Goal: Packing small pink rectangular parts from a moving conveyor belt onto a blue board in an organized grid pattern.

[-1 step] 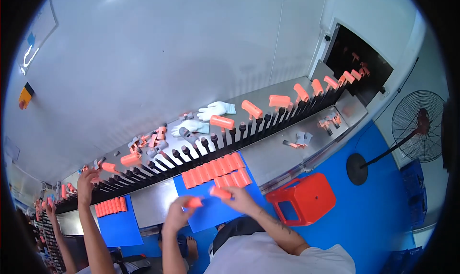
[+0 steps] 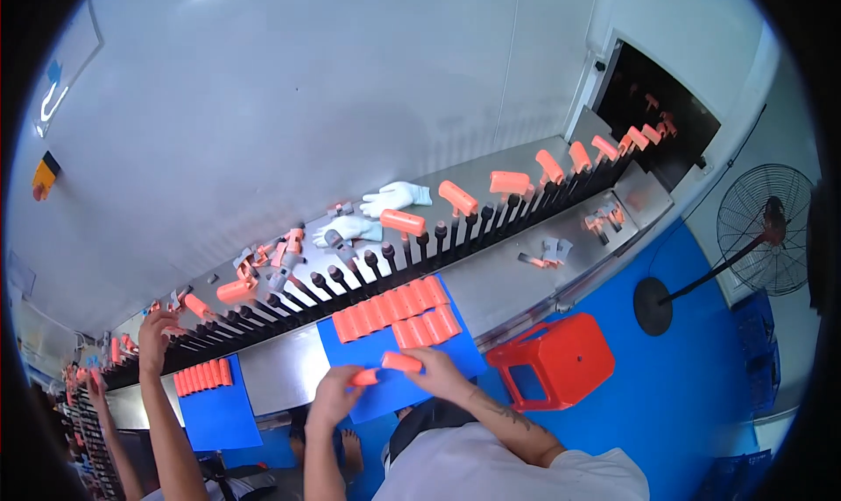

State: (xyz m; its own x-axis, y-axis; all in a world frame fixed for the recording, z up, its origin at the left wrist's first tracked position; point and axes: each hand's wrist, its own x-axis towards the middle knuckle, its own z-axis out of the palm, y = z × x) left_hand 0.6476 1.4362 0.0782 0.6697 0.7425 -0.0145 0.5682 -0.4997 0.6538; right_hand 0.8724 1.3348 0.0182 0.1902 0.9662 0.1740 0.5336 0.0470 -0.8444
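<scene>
My left hand (image 2: 331, 398) is closed around a small orange plastic piece (image 2: 364, 377), whose far part is partly blurred. In my right hand (image 2: 441, 376) is an orange half-round plastic shell (image 2: 401, 362), pinched near its right end. The two pieces are close together but apart, above a blue sheet (image 2: 377, 402) on the metal bench. Beyond my hands, two rows of similar orange shells (image 2: 388, 310) lie side by side on that sheet; the nearer row is shorter.
Upright black posts (image 2: 423, 241) run along the bench, some topped with orange parts (image 2: 404, 222). White gloves (image 2: 396, 199) and loose parts (image 2: 279, 257) lie behind. Co-workers' arms (image 2: 156, 387) reach in at left. A red stool (image 2: 561, 365) and fan (image 2: 760, 229) stand right.
My left hand has moved slightly to the right, bringing its piece nearer the shell in my right hand. The right hand has barely shifted. The nearer posts appear slightly farther left.
</scene>
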